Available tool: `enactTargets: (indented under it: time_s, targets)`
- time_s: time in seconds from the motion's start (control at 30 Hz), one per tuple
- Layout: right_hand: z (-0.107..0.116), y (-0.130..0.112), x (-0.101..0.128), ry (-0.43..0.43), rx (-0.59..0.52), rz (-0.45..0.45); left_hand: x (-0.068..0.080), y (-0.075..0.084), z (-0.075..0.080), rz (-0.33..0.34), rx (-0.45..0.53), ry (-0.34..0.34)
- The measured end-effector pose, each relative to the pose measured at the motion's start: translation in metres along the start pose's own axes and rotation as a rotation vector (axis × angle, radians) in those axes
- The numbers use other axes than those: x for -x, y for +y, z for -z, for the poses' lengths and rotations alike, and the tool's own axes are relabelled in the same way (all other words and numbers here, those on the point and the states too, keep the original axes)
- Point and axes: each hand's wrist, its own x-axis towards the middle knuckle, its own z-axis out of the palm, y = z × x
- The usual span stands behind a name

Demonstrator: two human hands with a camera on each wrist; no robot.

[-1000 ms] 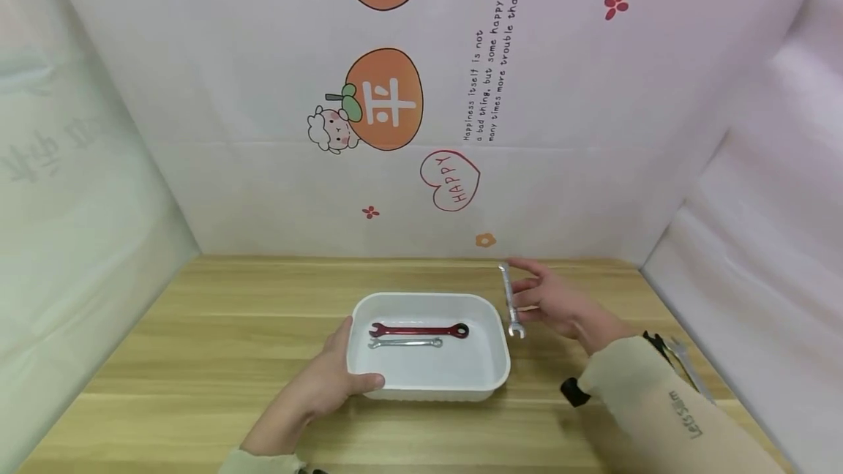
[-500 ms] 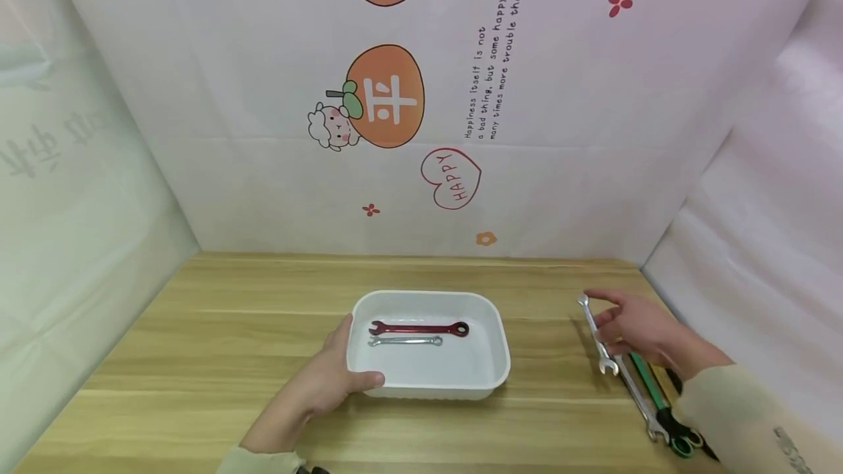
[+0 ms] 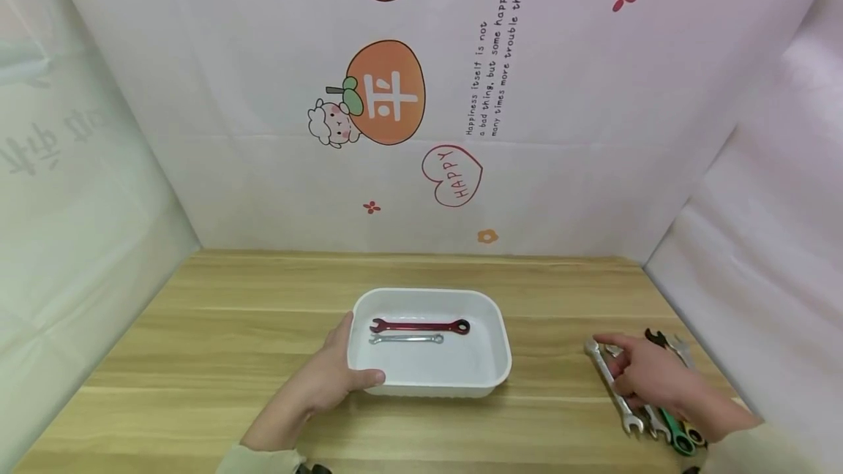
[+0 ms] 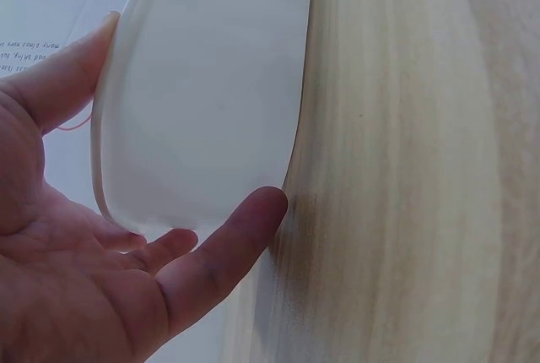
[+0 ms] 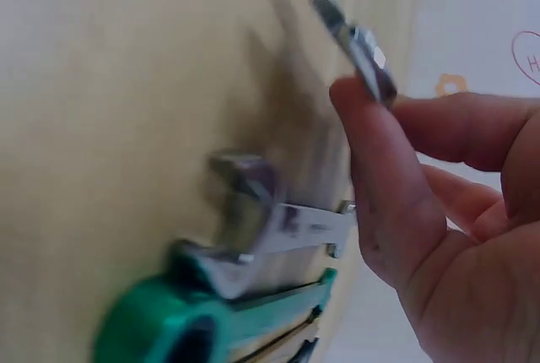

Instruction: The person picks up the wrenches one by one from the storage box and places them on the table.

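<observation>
My left hand (image 3: 329, 379) holds the left end of a white plastic box (image 3: 435, 390), thumb over the near rim and fingers round the far corner. Inside lie a red ratchet wrench (image 3: 419, 327) and, in front of it, a small silver combination wrench (image 3: 406, 339). Over at the right, my right hand (image 3: 648, 379) pinches another silver combination wrench (image 3: 605, 373) between thumb and fingers. In the right wrist view this held wrench (image 5: 364, 55) is seen nearly end-on, with its shadow on the tabletop.
Beside and partly under my right hand lie several more wrenches: a silver one (image 3: 657, 424), a green ratchet wrench (image 3: 680, 439), one with a yellow ring end (image 3: 694, 434) and a black-ended one (image 3: 655, 337). White printed sheeting (image 3: 560, 189) walls in the wooden table (image 3: 263, 298).
My right hand has carried the silver wrench from beside the box rightward and nearer to me, to the left side of the wrench group. The left hand and box have stayed put.
</observation>
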Motion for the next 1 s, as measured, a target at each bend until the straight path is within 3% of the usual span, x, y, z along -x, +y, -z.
enactTargets:
  time_s: [0.33, 0.53, 0.6, 0.77, 0.83, 1.0]
  targets:
    - [-0.011, 0.005, 0.005, 0.124, 0.114, -0.02, 0.0, 0.001, 0.0, 0.007, -0.007, 0.003]
    - [-0.013, 0.001, 0.006, 0.192, 0.285, -0.028, 0.001, 0.002, 0.001, 0.01, 0.0, 0.001]
    - [-0.013, -0.002, 0.006, 0.172, 0.246, -0.028, 0.001, 0.002, 0.001, 0.009, -0.005, 0.002]
    - [-0.012, -0.003, 0.007, 0.085, -0.073, -0.06, 0.0, 0.001, 0.001, 0.008, -0.013, 0.002]
    - [-0.011, -0.001, 0.006, 0.086, -0.124, -0.071, -0.001, 0.0, 0.0, 0.012, -0.015, 0.003]
    - [-0.008, 0.005, 0.006, 0.114, -0.123, -0.082, -0.002, -0.001, -0.001, 0.009, -0.012, 0.005]
